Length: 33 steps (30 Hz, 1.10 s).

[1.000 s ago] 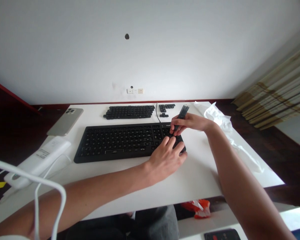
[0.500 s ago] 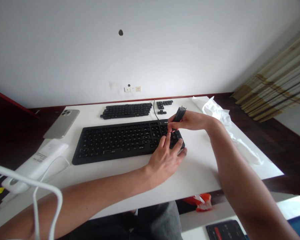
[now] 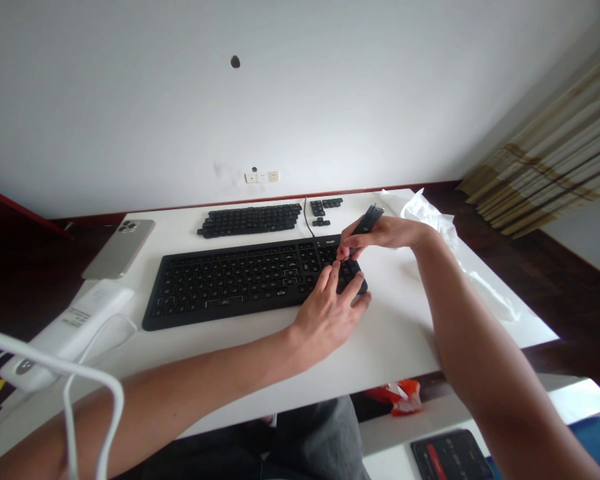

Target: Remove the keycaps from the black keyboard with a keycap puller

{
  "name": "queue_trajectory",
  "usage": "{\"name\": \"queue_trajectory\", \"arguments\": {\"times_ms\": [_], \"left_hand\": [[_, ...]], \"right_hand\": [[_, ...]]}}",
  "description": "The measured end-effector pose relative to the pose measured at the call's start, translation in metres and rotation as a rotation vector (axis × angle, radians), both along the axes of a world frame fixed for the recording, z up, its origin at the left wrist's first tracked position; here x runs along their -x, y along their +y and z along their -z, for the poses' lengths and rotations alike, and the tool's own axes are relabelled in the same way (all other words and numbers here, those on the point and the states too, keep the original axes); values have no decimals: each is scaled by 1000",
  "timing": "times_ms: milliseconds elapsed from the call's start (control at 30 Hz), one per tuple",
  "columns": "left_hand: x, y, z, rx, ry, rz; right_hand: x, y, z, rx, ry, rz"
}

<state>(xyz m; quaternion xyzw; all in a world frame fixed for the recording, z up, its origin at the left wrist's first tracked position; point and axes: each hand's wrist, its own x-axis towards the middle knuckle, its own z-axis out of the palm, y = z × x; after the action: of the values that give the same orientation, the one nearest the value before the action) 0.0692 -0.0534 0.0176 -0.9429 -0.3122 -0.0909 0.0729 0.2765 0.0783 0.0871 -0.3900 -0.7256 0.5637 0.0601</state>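
Observation:
A black keyboard [image 3: 230, 283] with its keycaps off lies across the white table. My left hand [image 3: 330, 313] rests over its right end, fingers spread on the number pad and holding nothing. My right hand [image 3: 375, 235] is closed round a black keycap puller [image 3: 368, 219], its metal-tipped end pointing up and to the right. The right fingertips are low over the number pad, close against my left index finger. What lies under those fingertips is hidden. Behind the keyboard are rows of loose black keycaps [image 3: 253, 220] and smaller keycap groups [image 3: 321, 209].
A phone [image 3: 120, 248] lies at the table's left, with a white power strip [image 3: 67, 333] and its white cable nearer me. Crumpled white plastic [image 3: 433, 217] runs along the right edge. A black keyboard cable [image 3: 308, 219] passes between the keycap groups.
My right hand has shifted slightly and tilted the keycap puller further to the right. My left hand stays over the number pad. The whole view has moved a little.

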Motion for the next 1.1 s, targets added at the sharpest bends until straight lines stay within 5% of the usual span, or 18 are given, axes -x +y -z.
{"name": "queue_trajectory", "arguments": {"times_ms": [267, 500, 1100], "left_hand": [[-1, -1, 0, -11, 3, -5], [2, 4, -5, -47, 19, 18], [-25, 29, -23, 94, 108, 0]], "right_hand": [[0, 2, 3, -10, 49, 40], [-5, 6, 2, -143, 75, 271], [-18, 20, 23, 73, 129, 378]]}}
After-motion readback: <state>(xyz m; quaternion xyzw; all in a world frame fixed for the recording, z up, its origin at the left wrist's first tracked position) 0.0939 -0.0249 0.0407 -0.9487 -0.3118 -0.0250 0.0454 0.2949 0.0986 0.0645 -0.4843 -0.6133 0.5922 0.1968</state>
